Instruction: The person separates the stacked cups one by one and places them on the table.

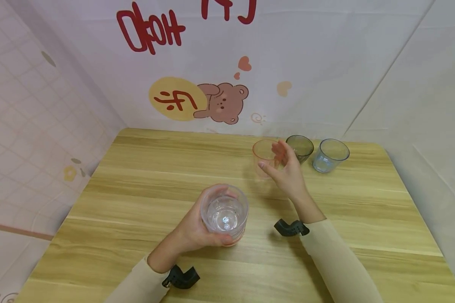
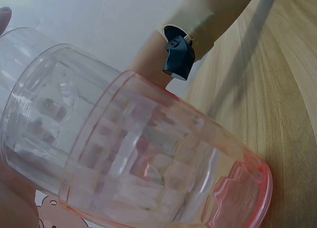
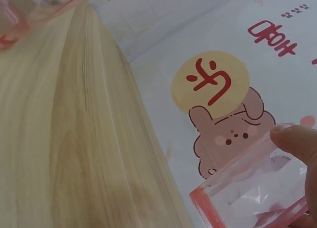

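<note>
My left hand [image 1: 197, 227] grips a stack of see-through cups, fingers round one side and thumb across the near side. At the top of the stack is a clear cup [image 1: 226, 212], nested in a pink-tinted cup [image 2: 233, 193] whose base is close to the wooden surface in the left wrist view. Farther back, my right hand [image 1: 291, 179] holds another pink-tinted cup [image 1: 263, 152] from its right side. The right thumb lies along this cup's wall in the right wrist view, while most of the other fingers are hidden there.
Beside the right hand stand a dark grey cup [image 1: 299, 147] and a blue-tinted cup [image 1: 327, 160], close to the table's back edge. A white printed cloth [image 1: 307, 50] hangs behind the wooden table [image 1: 136, 176]. Black wrist mounts [image 1: 180, 277] stick out at both sleeves.
</note>
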`<state>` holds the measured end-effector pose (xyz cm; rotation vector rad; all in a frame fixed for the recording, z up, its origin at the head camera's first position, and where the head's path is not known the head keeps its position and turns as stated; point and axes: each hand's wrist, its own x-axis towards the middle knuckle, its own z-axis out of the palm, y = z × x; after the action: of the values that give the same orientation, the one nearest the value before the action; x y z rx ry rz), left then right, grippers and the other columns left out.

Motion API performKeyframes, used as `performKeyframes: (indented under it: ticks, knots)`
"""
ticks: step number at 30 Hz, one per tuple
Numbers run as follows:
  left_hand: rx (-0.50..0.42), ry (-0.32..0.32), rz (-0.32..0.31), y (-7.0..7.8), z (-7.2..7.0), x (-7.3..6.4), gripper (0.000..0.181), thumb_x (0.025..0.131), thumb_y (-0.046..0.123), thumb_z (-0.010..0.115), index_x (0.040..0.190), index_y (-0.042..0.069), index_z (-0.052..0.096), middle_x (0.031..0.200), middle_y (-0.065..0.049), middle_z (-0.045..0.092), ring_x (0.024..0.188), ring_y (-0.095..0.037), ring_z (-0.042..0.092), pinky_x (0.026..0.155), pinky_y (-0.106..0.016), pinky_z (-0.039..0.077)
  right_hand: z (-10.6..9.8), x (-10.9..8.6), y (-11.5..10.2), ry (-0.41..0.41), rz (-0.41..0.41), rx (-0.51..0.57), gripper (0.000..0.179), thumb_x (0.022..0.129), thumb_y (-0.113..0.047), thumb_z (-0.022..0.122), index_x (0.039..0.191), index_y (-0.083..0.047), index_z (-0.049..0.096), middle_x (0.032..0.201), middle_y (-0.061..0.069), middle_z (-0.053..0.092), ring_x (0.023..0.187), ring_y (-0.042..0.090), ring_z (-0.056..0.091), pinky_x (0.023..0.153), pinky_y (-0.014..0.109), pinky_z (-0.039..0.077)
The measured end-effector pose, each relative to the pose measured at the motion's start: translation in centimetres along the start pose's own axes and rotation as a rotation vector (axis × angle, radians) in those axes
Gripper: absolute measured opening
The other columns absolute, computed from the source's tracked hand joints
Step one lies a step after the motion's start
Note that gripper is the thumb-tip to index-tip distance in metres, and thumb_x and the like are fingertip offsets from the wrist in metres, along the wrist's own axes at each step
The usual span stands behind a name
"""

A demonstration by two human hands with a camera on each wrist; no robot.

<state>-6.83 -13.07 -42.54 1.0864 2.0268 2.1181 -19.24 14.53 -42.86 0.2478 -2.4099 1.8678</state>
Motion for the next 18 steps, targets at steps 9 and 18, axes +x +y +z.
performKeyframes:
  ticks: [9, 18]
  knots:
    - [-0.003, -0.006, 0.008, 0.0, 0.0, 0.1, 0.099, 0.08, 0.01, 0.096, 0.154, -0.002, 0.032, 0.141, -0.032, 0.054, 0.133, -0.021, 0.059, 0.118, -0.035, 0.049, 0.4, 0.8, 0.7, 0.027, 0.003, 0.007, 0.097, 0.091, -0.011, 0.087, 0.166, 0.003, 0.027, 0.166, 0.025, 0.044, 0.158, 0.037, 0.041, 0.134, 0.047, 0.03]
    - [0.0, 0.003, 0.004, 0.2, 0.1, 0.1, 0.103, 0.072, -0.002, 0.094, 0.155, -0.001, 0.032, 0.142, -0.031, 0.054, 0.133, -0.02, 0.06, 0.118, -0.036, 0.05, 0.9, 1.4, 1.8, 0.044, 0.032, 0.014, 0.099, 0.093, -0.01, 0.086, 0.168, 0.001, 0.022, 0.171, 0.023, 0.038, 0.163, 0.033, 0.033, 0.136, 0.044, 0.025]
